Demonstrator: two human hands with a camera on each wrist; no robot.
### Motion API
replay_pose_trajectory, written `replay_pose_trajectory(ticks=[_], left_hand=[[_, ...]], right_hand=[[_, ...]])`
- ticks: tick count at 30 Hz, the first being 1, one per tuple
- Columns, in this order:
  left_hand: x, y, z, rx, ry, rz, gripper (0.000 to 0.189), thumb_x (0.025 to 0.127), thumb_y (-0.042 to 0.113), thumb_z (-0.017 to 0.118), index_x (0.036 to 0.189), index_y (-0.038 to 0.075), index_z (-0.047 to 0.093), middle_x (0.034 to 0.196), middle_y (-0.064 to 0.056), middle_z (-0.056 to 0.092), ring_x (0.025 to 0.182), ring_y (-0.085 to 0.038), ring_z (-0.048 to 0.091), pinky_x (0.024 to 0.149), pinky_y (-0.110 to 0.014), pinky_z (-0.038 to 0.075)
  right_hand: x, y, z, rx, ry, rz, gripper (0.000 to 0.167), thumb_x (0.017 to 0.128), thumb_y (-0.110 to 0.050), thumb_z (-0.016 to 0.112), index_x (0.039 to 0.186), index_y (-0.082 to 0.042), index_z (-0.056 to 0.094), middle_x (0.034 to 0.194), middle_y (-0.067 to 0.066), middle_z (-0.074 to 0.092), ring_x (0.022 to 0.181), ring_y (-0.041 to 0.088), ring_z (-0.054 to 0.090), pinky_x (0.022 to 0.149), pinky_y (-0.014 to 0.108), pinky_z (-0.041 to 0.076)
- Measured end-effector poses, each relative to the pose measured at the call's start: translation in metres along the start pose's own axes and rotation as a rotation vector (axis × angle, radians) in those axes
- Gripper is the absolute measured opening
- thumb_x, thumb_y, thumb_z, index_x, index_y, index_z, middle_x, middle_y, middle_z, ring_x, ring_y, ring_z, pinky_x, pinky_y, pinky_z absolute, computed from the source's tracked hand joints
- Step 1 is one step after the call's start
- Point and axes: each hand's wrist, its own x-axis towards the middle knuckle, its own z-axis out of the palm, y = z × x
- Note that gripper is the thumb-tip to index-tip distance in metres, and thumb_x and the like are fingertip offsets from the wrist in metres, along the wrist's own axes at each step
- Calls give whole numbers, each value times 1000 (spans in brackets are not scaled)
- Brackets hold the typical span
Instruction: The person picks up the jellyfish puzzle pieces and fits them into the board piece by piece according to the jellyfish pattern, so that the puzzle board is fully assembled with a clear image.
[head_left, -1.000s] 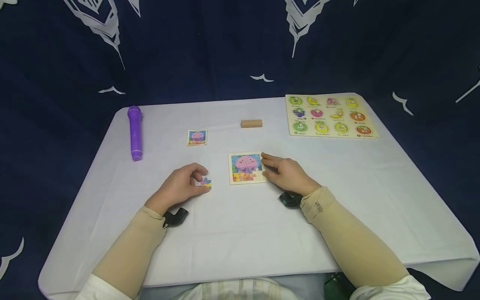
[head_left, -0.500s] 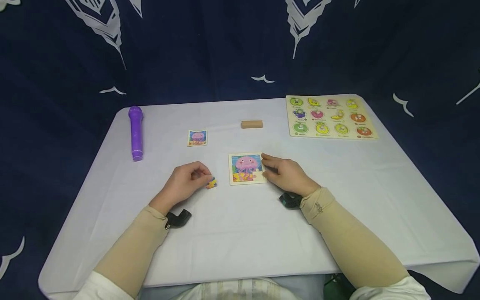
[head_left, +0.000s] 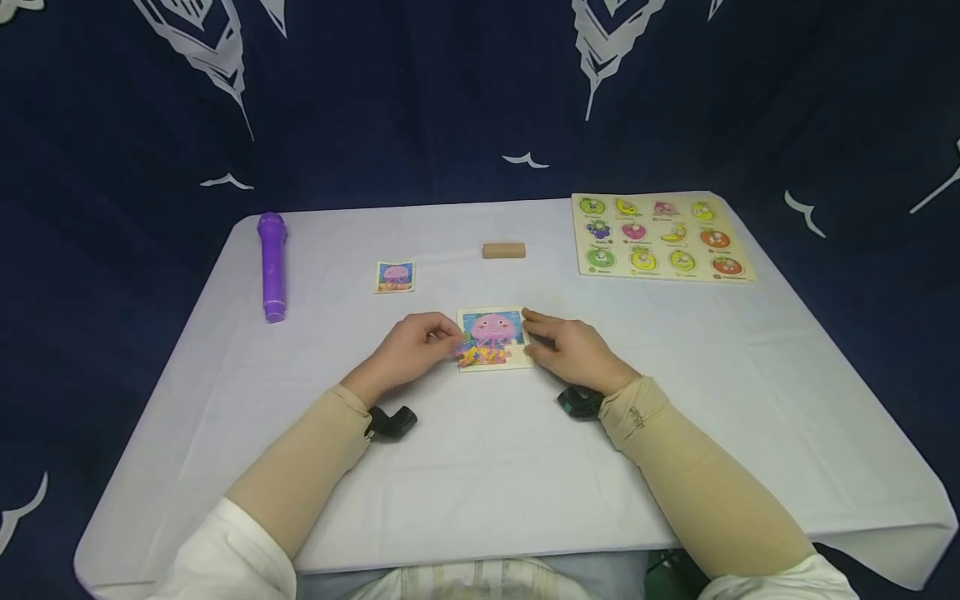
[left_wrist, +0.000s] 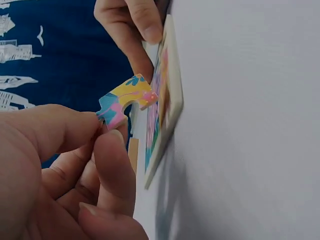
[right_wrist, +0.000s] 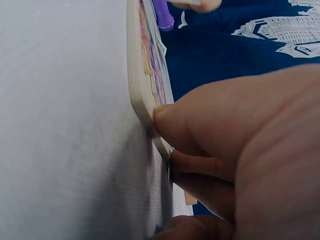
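A square jigsaw board (head_left: 510,365) with a pink jellyfish picture lies on the white tablecloth, its lower right corner a bare cream recess. Between thumb and fingertips, my left hand (head_left: 411,343) pinches a jigsaw piece (left_wrist: 125,94) patterned in yellow, blue and pink. The left wrist view shows that piece raised and tilted beside the board; in the head view it overlaps the board's lower left corner. My right hand (head_left: 576,348) holds the board's right edge, the thumb (right_wrist: 167,117) on its rim and the other fingers farther along the edge.
Behind the board lie a small jellyfish picture card (head_left: 395,277) and a wooden block (head_left: 503,251). A purple microphone-shaped stick (head_left: 273,267) lies at the back left. On the back right is a fruit puzzle board (head_left: 663,237). A dark blue curtain (head_left: 405,100) hangs behind the table.
My left hand has moved right with the jigsaw piece, from the cloth beside the board to its lower left corner, turning the piece on the way. The right hand has stayed in place.
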Motion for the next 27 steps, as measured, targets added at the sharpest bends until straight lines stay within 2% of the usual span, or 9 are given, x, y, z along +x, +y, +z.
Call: replay_pose_trajectory(ticks=[4, 13, 19, 27], left_hand=[[14, 12, 9, 12, -15, -2, 16, 102, 28, 66, 105, 15, 74, 91, -1, 70, 77, -18, 61, 71, -32, 48], [40, 32, 36, 142, -31, 42, 15, 102, 28, 65, 106, 16, 73, 91, 3, 69, 79, -14, 61, 74, -31, 49], [46, 39, 49, 207, -68, 35, 12, 103, 29, 65, 107, 20, 71, 90, 7, 69, 78, -11, 61, 70, -29, 49], [50, 42, 55, 273, -57, 34, 10, 101, 29, 67, 105, 21, 71, 87, 10, 69, 75, -7, 62, 66, -27, 48]], right_hand=[[1, 1, 1, -2, 2, -12, 49, 100, -23, 67, 143, -1, 58, 157, 8, 48, 144, 32, 46, 116, 50, 40], [1, 3, -1, -9, 0, -10, 48, 100, -20, 66, 143, -1, 58, 156, 8, 49, 143, 30, 47, 114, 50, 42], [0, 3, -2, 6, 0, -9, 45, 101, -16, 62, 144, -2, 57, 157, 8, 49, 144, 30, 47, 112, 51, 44], [1, 4, -2, 6, 3, -4, 45, 101, -17, 62, 144, -3, 57, 156, 7, 51, 143, 29, 47, 113, 50, 43]])
